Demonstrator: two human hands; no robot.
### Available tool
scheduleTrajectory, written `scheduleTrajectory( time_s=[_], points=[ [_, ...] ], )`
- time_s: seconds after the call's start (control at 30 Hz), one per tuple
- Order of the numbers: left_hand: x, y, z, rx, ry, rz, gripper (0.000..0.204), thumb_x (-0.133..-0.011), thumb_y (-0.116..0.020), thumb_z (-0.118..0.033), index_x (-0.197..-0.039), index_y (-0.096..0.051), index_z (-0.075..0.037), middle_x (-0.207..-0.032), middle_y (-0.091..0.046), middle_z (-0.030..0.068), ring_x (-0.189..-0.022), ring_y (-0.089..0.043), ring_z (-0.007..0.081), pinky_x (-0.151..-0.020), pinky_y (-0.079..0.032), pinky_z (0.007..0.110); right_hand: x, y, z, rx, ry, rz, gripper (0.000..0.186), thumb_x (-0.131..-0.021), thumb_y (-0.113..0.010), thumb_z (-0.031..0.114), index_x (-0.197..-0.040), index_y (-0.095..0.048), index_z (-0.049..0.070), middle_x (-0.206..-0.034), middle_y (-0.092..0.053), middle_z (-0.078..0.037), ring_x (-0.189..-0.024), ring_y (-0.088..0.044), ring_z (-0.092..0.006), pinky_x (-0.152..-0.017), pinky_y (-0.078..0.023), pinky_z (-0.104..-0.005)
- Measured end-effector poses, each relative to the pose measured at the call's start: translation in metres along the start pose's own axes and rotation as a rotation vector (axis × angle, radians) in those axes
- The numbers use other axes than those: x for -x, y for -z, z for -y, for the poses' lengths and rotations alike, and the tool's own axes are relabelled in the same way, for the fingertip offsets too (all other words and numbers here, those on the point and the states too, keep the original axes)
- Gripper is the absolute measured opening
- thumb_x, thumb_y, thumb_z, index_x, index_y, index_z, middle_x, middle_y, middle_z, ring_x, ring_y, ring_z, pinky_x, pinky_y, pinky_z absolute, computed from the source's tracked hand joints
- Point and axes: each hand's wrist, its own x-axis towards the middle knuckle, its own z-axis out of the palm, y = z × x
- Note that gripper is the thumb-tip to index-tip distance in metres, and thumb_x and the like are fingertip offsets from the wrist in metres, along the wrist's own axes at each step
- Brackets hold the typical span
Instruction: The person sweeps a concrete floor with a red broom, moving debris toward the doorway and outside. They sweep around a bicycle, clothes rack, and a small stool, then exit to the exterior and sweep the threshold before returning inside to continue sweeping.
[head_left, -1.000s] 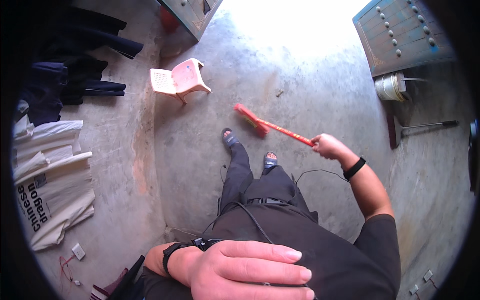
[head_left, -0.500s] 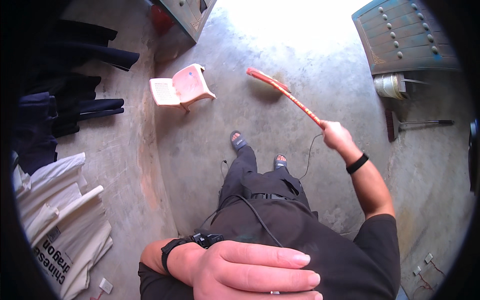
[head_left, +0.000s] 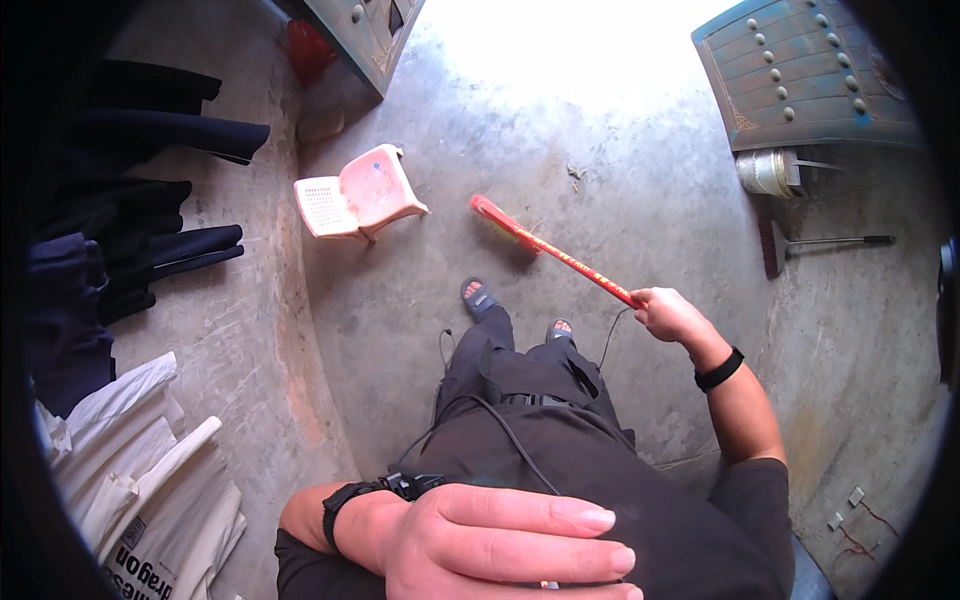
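Note:
My right hand [head_left: 672, 314] is wrapped round the upper end of a red broom handle [head_left: 585, 272] with yellow markings. The broom's red head [head_left: 505, 222] is at floor level ahead of my feet, its bristles partly hidden beneath it. Across the front of my dark shirt lies my left hand [head_left: 510, 540], its fingers stretched out. A small pale thing shows between those fingers, too small to name. A little dry debris [head_left: 575, 178] lies on the concrete floor [head_left: 600, 225] beyond the broom.
A pink plastic chair [head_left: 378, 190] stands left of the broom. Dark clothes [head_left: 190, 130] and pale cloth [head_left: 165, 480] hang along the left wall. Studded door leaves [head_left: 800, 80] flank the bright doorway. A bucket [head_left: 768, 172] and a second broom [head_left: 772, 248] are at the right wall.
The broom head has come nearer my feet and slightly left, and my right hand has moved lower in view with it. Debris now shows beyond the broom. My left hand stays put.

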Motion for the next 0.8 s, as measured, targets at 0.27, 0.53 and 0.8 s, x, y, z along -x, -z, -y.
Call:
scheduleTrajectory(
  time_s=[0.27, 0.53, 0.8],
  points=[
    [-0.001, 0.019, 0.009, -0.013, 0.013, -0.001, 0.010, -0.076, -0.068, -0.008, -0.083, -0.074, -0.010, -0.101, -0.072, 0.0042, -0.098, -0.066, 0.0272, -0.087, -0.054, 0.041, -0.064, 0.049, 0.040, -0.010, -0.067, 0.147, 0.032, -0.090, -0.063, 0.018, -0.122, -0.068, 0.015, -0.066, -0.061, -0.005, -0.051, -0.056, -0.0159, -0.048, -0.049, -0.0339],
    [-0.010, 0.020, 0.023, -0.017, 0.013, -0.034, 0.010, -0.076, -0.069, -0.009, -0.085, -0.074, -0.010, -0.102, -0.072, 0.0046, -0.100, -0.065, 0.0288, -0.088, -0.053, 0.043, -0.096, 0.066, 0.023, 0.129, -0.034, -0.078, 0.032, -0.087, -0.065, 0.018, -0.118, -0.070, 0.011, -0.094, -0.072, -0.016, -0.083, -0.069, -0.0288, -0.075, -0.055, -0.0392],
    [-0.040, 0.012, 0.048, 0.059, 0.007, 0.077, 0.011, -0.076, -0.070, -0.009, -0.086, -0.074, -0.010, -0.102, -0.072, 0.0065, -0.101, -0.064, 0.0296, -0.090, -0.052, 0.044, -0.064, 0.045, 0.006, 0.038, -0.154, -0.161, 0.029, -0.090, -0.059, 0.020, -0.117, -0.068, 0.016, -0.108, -0.070, -0.013, -0.101, -0.066, -0.0316, -0.086, -0.054, -0.0436]
  ],
)
